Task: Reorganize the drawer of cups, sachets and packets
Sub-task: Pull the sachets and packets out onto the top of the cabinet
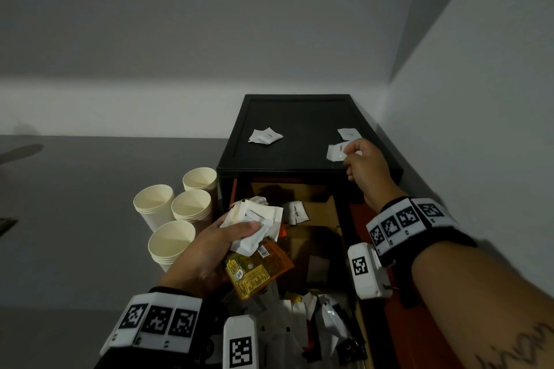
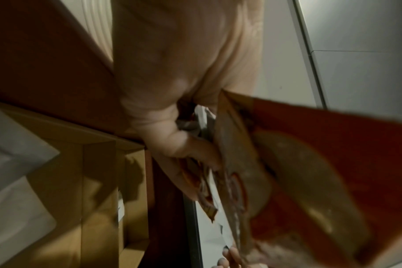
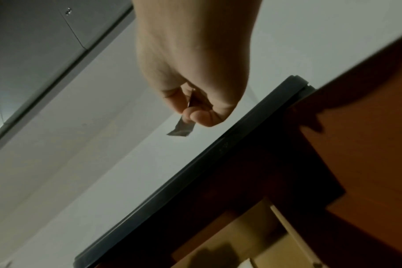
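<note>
Left hand: a crumpled bundle of white paper sachets (image 1: 254,225) and an orange-and-yellow foil packet (image 1: 257,269) are held together in the left hand (image 1: 207,252), thumb pressed across the top of the sachets, fingers curled beneath the packet; the bundle is carried above the open drawer. In the left wrist view the fingers (image 2: 195,154) are seen closed against the orange packet (image 2: 310,181).
Right hand: one small white sachet (image 1: 337,152) is pinched between thumb and curled fingers of the right hand (image 1: 364,165), above the right front part of the black top. The pinch is confirmed in the right wrist view, where a grey-looking strip of sachet (image 3: 181,128) hangs below the fingertips (image 3: 202,117) of the hand (image 3: 195,63).
Wrists: black bands with white square-patterned markers are worn on both wrists.
Drawer: the open orange-sided drawer (image 1: 398,323) with cardboard dividers is pulled out under the black unit; a heap of white sachets and dark packets (image 1: 311,323) lies in its near end, and a single white sachet (image 1: 298,212) lies in a far compartment.
Black box-shaped unit (image 1: 299,117): a pair of white sachets (image 1: 265,136) lies on its top near the middle, and another white sachet (image 1: 347,133) lies near its right edge, just beyond the right hand.
Cups: four stacks of cream paper cups (image 1: 177,213) stand upright on the grey surface (image 1: 75,219), just left of the unit and the drawer.
Walls: pale grey walls (image 1: 479,99) meet behind and to the right of the unit.
</note>
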{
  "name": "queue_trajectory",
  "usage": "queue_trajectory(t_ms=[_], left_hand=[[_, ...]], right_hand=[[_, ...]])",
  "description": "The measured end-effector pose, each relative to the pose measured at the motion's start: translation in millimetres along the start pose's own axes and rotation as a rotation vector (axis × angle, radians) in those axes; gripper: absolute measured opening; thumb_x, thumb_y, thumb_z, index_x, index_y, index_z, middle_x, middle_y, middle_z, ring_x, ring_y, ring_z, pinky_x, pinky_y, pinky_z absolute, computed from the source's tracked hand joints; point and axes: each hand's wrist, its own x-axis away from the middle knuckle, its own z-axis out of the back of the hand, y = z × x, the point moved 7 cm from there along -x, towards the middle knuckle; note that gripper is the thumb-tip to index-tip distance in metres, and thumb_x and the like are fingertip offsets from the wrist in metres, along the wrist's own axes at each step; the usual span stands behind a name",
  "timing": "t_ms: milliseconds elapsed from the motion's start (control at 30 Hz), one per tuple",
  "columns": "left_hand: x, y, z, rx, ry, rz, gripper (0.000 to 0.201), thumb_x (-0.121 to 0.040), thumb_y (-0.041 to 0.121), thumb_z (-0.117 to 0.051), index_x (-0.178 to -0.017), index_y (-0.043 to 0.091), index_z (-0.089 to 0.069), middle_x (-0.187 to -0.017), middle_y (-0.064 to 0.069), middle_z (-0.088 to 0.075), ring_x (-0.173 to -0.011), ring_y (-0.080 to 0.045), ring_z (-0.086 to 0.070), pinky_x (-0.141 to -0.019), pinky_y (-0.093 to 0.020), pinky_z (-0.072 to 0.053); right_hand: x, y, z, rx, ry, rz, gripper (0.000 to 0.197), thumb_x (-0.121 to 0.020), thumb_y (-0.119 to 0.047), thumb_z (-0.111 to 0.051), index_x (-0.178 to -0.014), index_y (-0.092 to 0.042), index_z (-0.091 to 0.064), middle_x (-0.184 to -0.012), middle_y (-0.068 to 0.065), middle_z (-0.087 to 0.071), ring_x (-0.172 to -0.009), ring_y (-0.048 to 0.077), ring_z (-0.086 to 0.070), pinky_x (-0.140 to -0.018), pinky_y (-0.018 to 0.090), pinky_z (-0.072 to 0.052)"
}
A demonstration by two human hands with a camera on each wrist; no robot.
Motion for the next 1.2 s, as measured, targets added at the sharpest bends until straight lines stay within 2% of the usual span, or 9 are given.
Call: queue_trajectory(t_ms=[167,333,467,567,667,767,867,1067,1200], left_hand=[[0.3,1.2,-0.2,-0.001,-0.013,-0.011,0.043,-0.075,0.010,-0.064,-0.117,0.018,-0.058,-0.090,-0.016,-0.070,-0.071,-0.027,-0.069,-0.064,-0.037,-0.056],[-0.5,1.7,-0.2,0.004,-0.013,-0.015,0.049,-0.071,0.012,-0.065,-0.119,0.017,-0.057,-0.092,-0.017,-0.069,-0.071,-0.028,-0.068,-0.061,-0.037,-0.056],[0.6,1.9,-0.1,0.012,-0.020,-0.022,0.045,-0.072,0.011,-0.064,-0.116,0.016,-0.058,-0.087,-0.015,-0.070,-0.068,-0.026,-0.069,-0.058,-0.035,-0.056],[0.6,1.0,0.9,0.004,-0.012,-0.019,0.046,-0.072,0.011,-0.065,-0.117,0.016,-0.058,-0.092,-0.017,-0.069,-0.071,-0.027,-0.068,-0.060,-0.036,-0.056],[0.5,1.2,0.5,-0.009,-0.022,-0.021,0.044,-0.074,0.010,-0.065,-0.117,0.017,-0.057,-0.089,-0.016,-0.070,-0.070,-0.027,-0.069,-0.061,-0.036,-0.056],[0.8,1.8,-1.8,0.001,-0.040,-0.022,0.032,-0.083,0.006,-0.059,-0.112,0.020,-0.059,-0.080,-0.013,-0.072,-0.065,-0.024,-0.069,-0.058,-0.034,-0.057],[0.5,1.4,-1.4,0.005,-0.036,-0.024,0.037,-0.079,0.007,-0.060,-0.114,0.019,-0.059,-0.083,-0.013,-0.072,-0.065,-0.025,-0.069,-0.057,-0.034,-0.056],[0.8,2.3,-1.9,0.013,-0.043,-0.030,0.036,-0.080,0.007,-0.061,-0.116,0.016,-0.059,-0.084,-0.013,-0.072,-0.068,-0.025,-0.069,-0.058,-0.033,-0.056],[1.7,2.5,-4.4,0.018,-0.061,-0.034,0.035,-0.081,0.006,-0.060,-0.115,0.015,-0.059,-0.086,-0.015,-0.072,-0.068,-0.026,-0.069,-0.059,-0.033,-0.057]], right_hand=[[-3.6,-10.3,6.4,-0.054,0.002,0.100,0.029,-0.091,0.002,-0.042,-0.073,-0.021,-0.046,-0.103,0.005,-0.052,-0.078,0.012,-0.050,-0.062,0.018,-0.043],[1.1,-19.3,3.3,-0.127,0.012,0.183,0.034,-0.092,0.002,-0.049,-0.100,-0.029,-0.039,-0.125,0.000,-0.042,-0.107,0.018,-0.050,-0.066,0.017,-0.044],[2.2,-19.8,1.6,-0.141,0.004,0.194,0.037,-0.090,0.007,-0.047,-0.102,-0.028,-0.040,-0.115,-0.003,-0.047,-0.100,0.012,-0.052,-0.068,0.018,-0.045],[-1.0,-18.1,1.5,-0.122,0.005,0.209,0.037,-0.088,0.008,-0.044,-0.088,-0.029,-0.044,-0.085,-0.004,-0.056,-0.083,0.010,-0.054,-0.070,0.023,-0.044],[-7.3,-7.9,-2.9,0.027,0.003,0.154,0.029,-0.089,0.003,-0.045,-0.086,-0.024,-0.051,-0.087,-0.003,-0.060,-0.088,0.013,-0.056,-0.076,0.025,-0.045],[-7.9,10.3,-19.8,0.287,-0.140,0.045,0.033,-0.088,0.004,-0.047,-0.110,-0.019,-0.054,-0.118,0.000,-0.057,-0.110,0.015,-0.052,-0.086,0.026,-0.043],[-2.1,9.6,-33.8,0.501,-0.262,0.079,0.048,-0.088,0.003,-0.049,-0.130,-0.019,-0.047,-0.134,0.001,-0.048,-0.120,0.015,-0.046,-0.090,0.023,-0.039],[-6.6,-3.1,-51.3,0.644,-0.270,0.155,0.040,-0.088,-0.006,-0.052,-0.125,-0.020,-0.054,-0.135,0.003,-0.045,-0.123,0.023,-0.045,-0.101,0.033,-0.041],[-2.9,-8.7,-76.5,0.864,-0.384,0.213,0.044,-0.090,-0.012,-0.049,-0.133,-0.021,-0.050,-0.142,0.002,-0.040,-0.132,0.028,-0.031,-0.110,0.036,-0.025]])
